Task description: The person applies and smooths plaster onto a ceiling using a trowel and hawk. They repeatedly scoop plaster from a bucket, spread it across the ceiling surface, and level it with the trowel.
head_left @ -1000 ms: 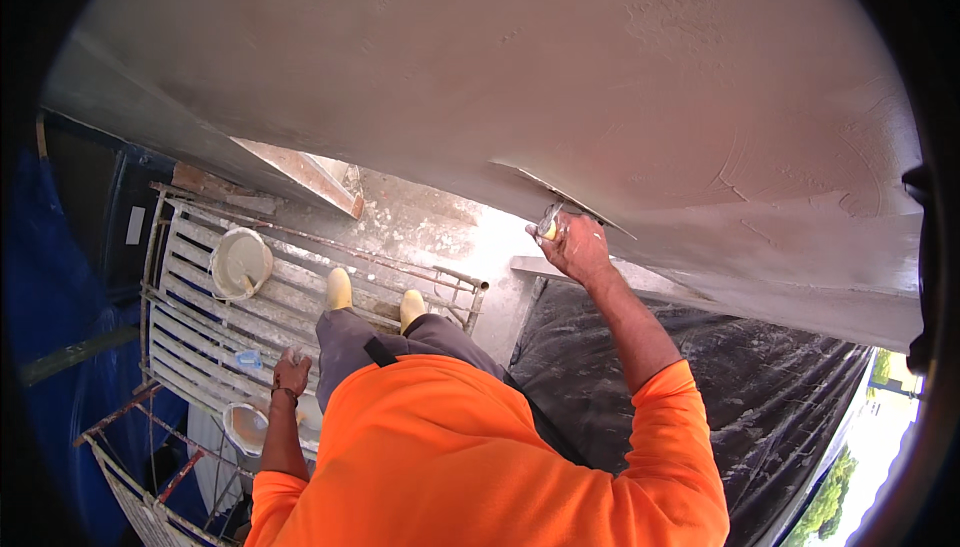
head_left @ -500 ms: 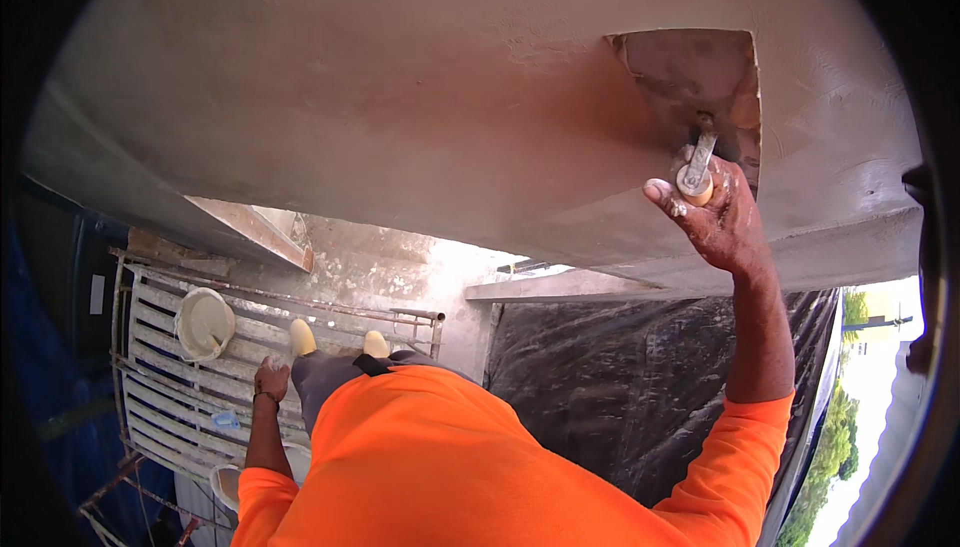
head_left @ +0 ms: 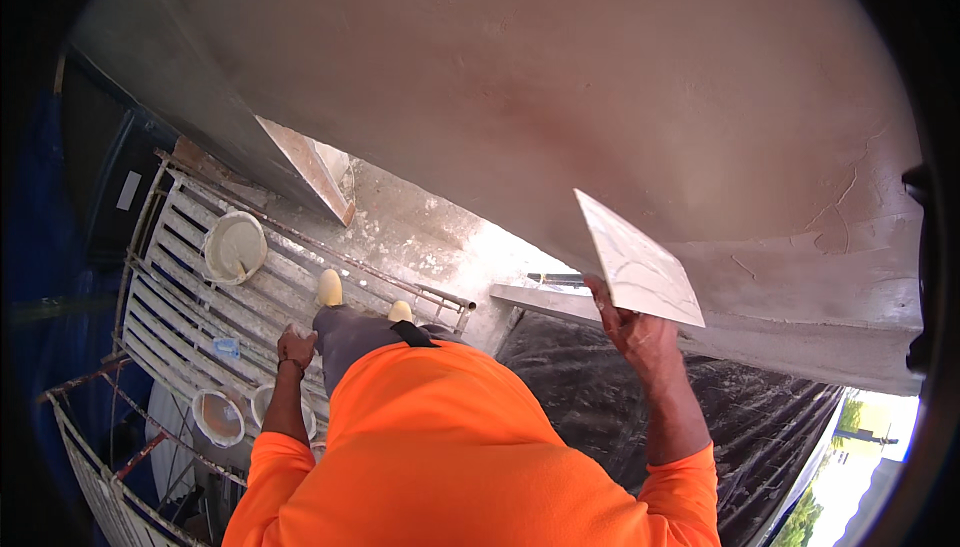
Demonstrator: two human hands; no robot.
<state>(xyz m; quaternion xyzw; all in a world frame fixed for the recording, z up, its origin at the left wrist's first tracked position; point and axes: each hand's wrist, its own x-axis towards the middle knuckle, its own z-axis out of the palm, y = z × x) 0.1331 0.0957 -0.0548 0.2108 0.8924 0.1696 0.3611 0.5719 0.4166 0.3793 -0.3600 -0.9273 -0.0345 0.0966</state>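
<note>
My right hand [head_left: 645, 339] grips a plastering trowel [head_left: 638, 259] from below, its handle hidden behind the blade. The flat blade is tilted, and its pale face, smeared with plaster, is turned toward me. It is held off the grey-brown plastered surface [head_left: 480, 87] that spreads across the upper view. On the left, my left hand [head_left: 297, 345] hangs low beside my leg, over the slatted platform, with its fingers loosely curled and nothing visible in them. A bucket of plaster [head_left: 235, 247] stands on the slats beyond that hand.
The slatted scaffold platform [head_left: 185, 292] has metal rails along its edges. Two more buckets, one of them a white bucket [head_left: 219, 417], stand near my left arm. A blue-labelled item [head_left: 227, 347] lies on the slats. Black plastic sheeting [head_left: 580, 387] hangs below my right arm.
My right hand has come down from the plastered surface, taking the trowel off it and turning its blade face toward me. The view has swung, and my left hand still hangs low.
</note>
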